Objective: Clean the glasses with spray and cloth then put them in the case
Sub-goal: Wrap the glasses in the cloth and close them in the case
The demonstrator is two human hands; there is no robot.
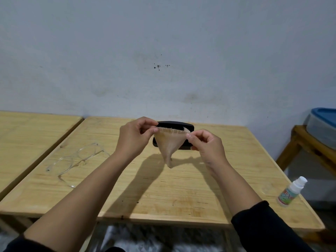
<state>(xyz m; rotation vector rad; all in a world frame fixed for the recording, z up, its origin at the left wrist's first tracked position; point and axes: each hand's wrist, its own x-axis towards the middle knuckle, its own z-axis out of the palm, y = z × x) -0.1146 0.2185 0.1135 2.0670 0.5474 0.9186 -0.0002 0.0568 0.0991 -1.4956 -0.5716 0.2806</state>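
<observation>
A thin beige cloth (pixel 168 146) hangs in the air over the middle of the wooden table (pixel 163 188), pinched at its top corners. My left hand (pixel 134 137) grips the left corner and my right hand (pixel 207 146) grips the right one. Behind the cloth lies a black glasses case (pixel 189 127), partly hidden, so I cannot tell if it is open. Clear-framed glasses (pixel 76 160) lie on the table's left side, arms unfolded. A small white spray bottle (pixel 291 191) stands near the table's right edge.
A second wooden table (pixel 32 135) adjoins on the left with a narrow gap. At the right, a wooden stand (pixel 305 142) carries a grey tub with a blue lid (pixel 323 124). A pale wall rises right behind the tables.
</observation>
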